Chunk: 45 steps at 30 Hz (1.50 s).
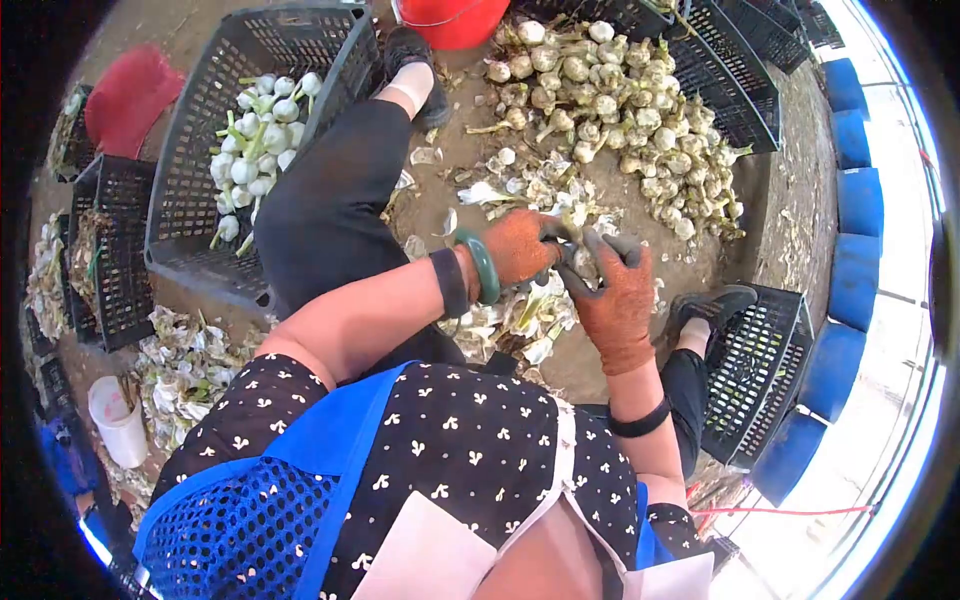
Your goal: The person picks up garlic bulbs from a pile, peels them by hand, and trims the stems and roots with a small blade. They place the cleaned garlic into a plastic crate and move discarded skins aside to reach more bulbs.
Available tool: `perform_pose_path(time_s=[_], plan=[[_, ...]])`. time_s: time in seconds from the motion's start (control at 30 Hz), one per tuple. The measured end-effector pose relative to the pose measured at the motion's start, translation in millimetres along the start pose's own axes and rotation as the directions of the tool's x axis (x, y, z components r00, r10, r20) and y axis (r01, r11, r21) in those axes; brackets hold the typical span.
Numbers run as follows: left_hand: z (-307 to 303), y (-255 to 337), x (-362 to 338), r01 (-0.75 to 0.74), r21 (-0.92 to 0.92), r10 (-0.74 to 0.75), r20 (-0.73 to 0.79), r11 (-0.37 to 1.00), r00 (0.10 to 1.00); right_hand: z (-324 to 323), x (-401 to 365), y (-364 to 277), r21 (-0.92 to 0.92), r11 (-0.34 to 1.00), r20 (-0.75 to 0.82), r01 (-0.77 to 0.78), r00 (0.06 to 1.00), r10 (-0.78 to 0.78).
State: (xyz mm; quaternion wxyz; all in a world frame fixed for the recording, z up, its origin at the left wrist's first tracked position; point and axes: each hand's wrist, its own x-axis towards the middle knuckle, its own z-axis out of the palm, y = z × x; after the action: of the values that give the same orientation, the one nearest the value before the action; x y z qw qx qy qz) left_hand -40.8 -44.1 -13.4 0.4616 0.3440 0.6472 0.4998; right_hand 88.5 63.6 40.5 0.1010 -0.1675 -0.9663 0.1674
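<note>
My left hand (515,248), in an orange glove with dark fingertips and a green bangle at the wrist, is closed on a garlic bulb (573,226) mostly covered by fingers. Gloved the same way, my right hand (617,300) meets it from the right, thumb and fingers bent in on the same garlic. Below both hands lies a heap of peeled-off garlic skins and leaves (530,318). Just beyond them, a large pile of untrimmed garlic bulbs (630,110) with dirty skins spreads over the ground.
At left, a black crate (175,215) contains cleaned white garlic bulbs (262,150). A red bucket (455,22) stands at the top. Another black crate (765,375) is beside my right foot. A white bucket (117,422) sits at lower left; blue barrels (855,275) line the right.
</note>
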Motion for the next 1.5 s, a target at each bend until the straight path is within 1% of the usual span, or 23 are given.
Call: perform_pose_path(time_s=[0.17, 0.2, 0.23, 0.27, 0.47, 0.53, 0.6, 0.7, 0.73, 0.8, 0.83, 0.87, 0.93, 1.0, 1.03, 1.1, 1.13, 1.17, 1.2, 1.33, 1.4, 1.47, 1.5], plan=[[13, -9, 4, 0.007, 0.004, -0.006, -0.132, 1.0, 0.991, 0, -3, 3, -0.076, 0.992, -0.006, 0.097, 0.995, -0.097], [11, -3, 1, 0.038, -0.021, -0.04, -0.115, 0.999, 0.993, 0, -2, 9, 0.316, 0.935, 0.068, -0.164, 0.986, 0.15], [6, 2, -2, -0.2, 0.237, 0.22, -0.059, 0.951, 0.974, -1, -2, 11, 0.624, 0.666, 0.23, -0.408, 0.911, 0.343], [7, 4, 0, -0.07, 0.163, 0.088, -0.106, 0.984, 0.99, -6, 0, 12, 0.789, 0.326, 0.371, -0.521, 0.827, 0.422], [7, 3, 0, -0.182, -0.086, 0.17, -0.13, 0.98, 0.977, 2, -9, 16, 0.804, 0.419, 0.332, -0.421, 0.903, 0.271], [0, 6, 3, -0.013, -0.079, 0.013, -0.006, 0.997, 1.0, -3, -7, 7, 0.578, 0.795, 0.146, -0.185, 0.982, 0.122], [-2, 11, 1, -0.055, -0.165, 0.049, -0.035, 0.985, 0.998, 9, -9, 13, 0.479, 0.875, 0.046, -0.078, 0.997, 0.064], [-3, 17, -2, 0.046, -0.381, -0.035, 0.037, 0.923, 0.999, 2, -8, 9, 0.818, 0.317, 0.35, -0.479, 0.854, 0.386], [1, 14, -2, 0.048, -0.379, -0.036, 0.04, 0.924, 0.999, 5, -9, 18, 0.819, 0.315, 0.349, -0.479, 0.853, 0.389], [9, 12, -1, -0.201, 0.024, 0.203, -0.155, 0.979, 0.967, 17, -6, 33, 0.5, -0.64, 0.564, -0.583, 0.78, -0.27], [6, 16, -2, -0.259, 0.297, 0.316, -0.163, 0.919, 0.935, 21, -3, 32, 0.41, -0.699, 0.574, -0.586, 0.762, -0.301], [10, 13, 0, -0.263, 0.299, 0.32, -0.158, 0.917, 0.934, 28, -2, 25, 0.414, -0.701, 0.571, -0.581, 0.765, -0.297], [21, 6, -4, -0.375, 0.424, 0.508, -0.262, 0.824, 0.82, 34, 7, -6, 0.891, -0.37, 0.451, -0.262, 0.598, 0.663], [26, 9, -8, -0.349, 0.404, 0.457, -0.21, 0.845, 0.864, 51, -4, 17, 0.934, -0.294, 0.351, -0.202, 0.661, 0.663], [26, 9, -8, -0.369, 0.38, 0.472, -0.226, 0.848, 0.852, 60, -10, 36, 0.937, 0.168, 0.145, -0.307, 0.777, 0.612], [25, 9, -6, -0.389, 0.373, 0.508, -0.309, 0.842, 0.804, 63, -11, 53, 0.389, 0.898, -0.057, -0.204, 0.968, 0.244], [21, 9, -4, -0.391, 0.373, 0.509, -0.306, 0.842, 0.805, 70, -9, 44, 0.775, 0.604, -0.131, -0.186, 0.888, 0.442], [14, 10, -2, -0.272, -0.111, 0.209, -0.392, 0.956, 0.896, 56, -11, 46, 0.963, -0.095, 0.268, -0.253, 0.847, 0.46], [8, 12, 1, -0.101, -0.572, -0.106, -0.318, 0.814, 0.942, 37, -9, 43, 0.624, -0.737, 0.567, -0.259, 0.799, 0.199], [11, -7, 15, 0.012, 0.037, 0.008, -0.499, 0.999, 0.866, 19, 2, 11, 0.62, -0.68, 0.761, -0.391, 0.509, 0.402], [3, -4, 17, -0.081, -0.154, -0.016, -0.544, 0.985, 0.839, 37, -9, 41, 0.417, -0.834, 0.527, -0.361, 0.844, -0.102], [-19, 7, 19, -0.055, -0.52, -0.306, -0.581, 0.852, 0.754, 33, -12, 42, 0.419, -0.816, 0.526, -0.398, 0.839, -0.139], [-30, 24, 11, 0.122, -0.119, -0.161, -0.418, 0.985, 0.894, 25, -12, 38, 0.506, -0.773, 0.63, -0.383, 0.776, 0.028]])
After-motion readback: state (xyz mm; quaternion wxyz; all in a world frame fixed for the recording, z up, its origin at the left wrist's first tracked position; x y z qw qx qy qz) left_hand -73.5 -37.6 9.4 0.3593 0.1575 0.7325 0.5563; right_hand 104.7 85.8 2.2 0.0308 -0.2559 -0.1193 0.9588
